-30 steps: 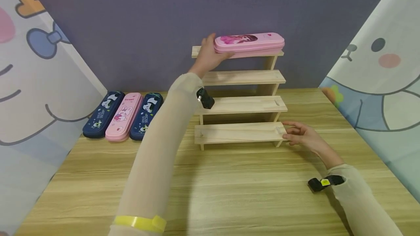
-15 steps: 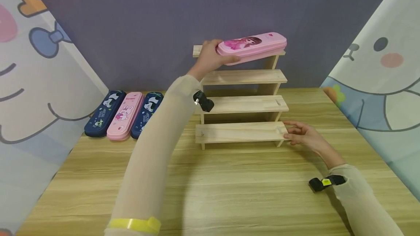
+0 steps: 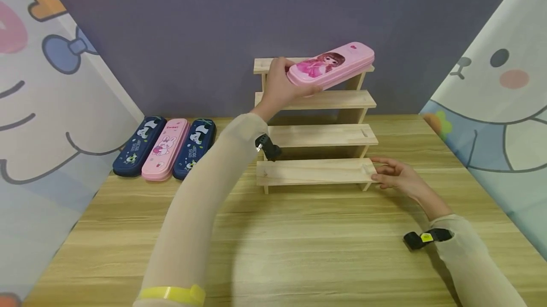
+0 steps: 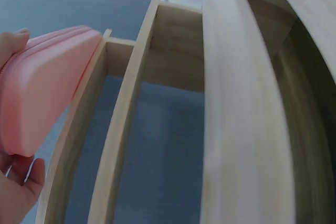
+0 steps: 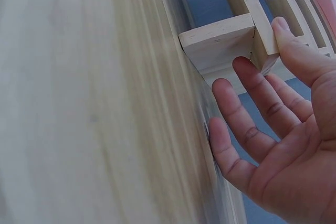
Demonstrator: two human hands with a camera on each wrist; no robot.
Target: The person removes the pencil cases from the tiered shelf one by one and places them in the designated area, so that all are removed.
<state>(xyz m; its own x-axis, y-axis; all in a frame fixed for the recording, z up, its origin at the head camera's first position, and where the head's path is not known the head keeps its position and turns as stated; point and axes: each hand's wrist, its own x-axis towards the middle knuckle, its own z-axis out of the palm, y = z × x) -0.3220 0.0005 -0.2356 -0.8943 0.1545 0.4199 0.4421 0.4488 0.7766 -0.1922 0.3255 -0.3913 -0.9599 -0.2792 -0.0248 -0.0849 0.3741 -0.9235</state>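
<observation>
My left hand [image 3: 279,88] grips the near left end of a pink pencil case [image 3: 337,66] with a doll picture on its lid. The case slants at the top step of a four-tier wooden display rack [image 3: 314,172], its left end swung forward past the board and its right end over that step. In the left wrist view the pink case [image 4: 44,85] lies between thumb and fingers. My right hand [image 3: 399,181] holds the right end of the rack's lowest board. Seen from the right wrist, the thumb lies against the board's end [image 5: 265,43], with fingertips at its other side.
On the left of the wooden table [image 3: 316,245] lie a navy panda pencil case [image 3: 138,146], a pink rabbit one [image 3: 165,149] and another navy panda one [image 3: 194,148], side by side. A grey panel [image 3: 205,36] stands behind, with printed cartoon panels at both sides.
The pink case's left end has swung forward and down with my left hand, turning the case diagonal; its right end stays near the same spot. My right hand stays on the lowest board.
</observation>
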